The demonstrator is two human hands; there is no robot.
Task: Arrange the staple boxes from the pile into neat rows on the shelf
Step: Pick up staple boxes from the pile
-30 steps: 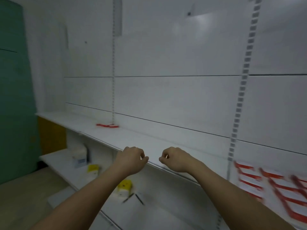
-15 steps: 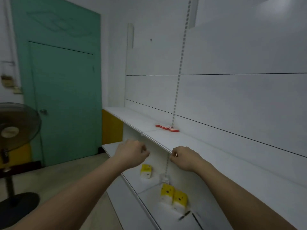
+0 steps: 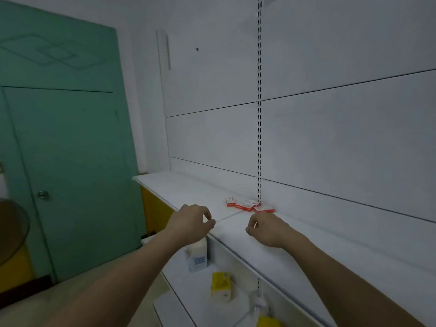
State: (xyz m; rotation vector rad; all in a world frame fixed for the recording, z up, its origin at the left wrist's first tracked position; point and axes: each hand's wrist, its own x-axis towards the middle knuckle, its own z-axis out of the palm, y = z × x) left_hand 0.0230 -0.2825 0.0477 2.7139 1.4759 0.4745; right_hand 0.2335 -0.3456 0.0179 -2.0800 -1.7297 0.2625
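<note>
A small pile of red and white staple boxes [image 3: 249, 205] lies on the white shelf [image 3: 188, 187], against the back wall at the foot of the slotted upright rail. My left hand [image 3: 191, 223] hovers over the shelf's front edge, left of and nearer than the pile, fingers curled with nothing in them. My right hand [image 3: 266, 230] hangs just in front of the pile, also curled and holding nothing. Neither hand touches the boxes.
A green door [image 3: 70, 161] stands to the left. On the lower shelf [image 3: 198, 293] sit a white carton [image 3: 197, 257] and yellow and white boxes [image 3: 221, 287]. A fan's edge [image 3: 11, 232] shows at the far left.
The view has swung left along the shelf; the arranged rows at the right have left the frame and the small pile is now close. Both hands stay curled and hold nothing.
</note>
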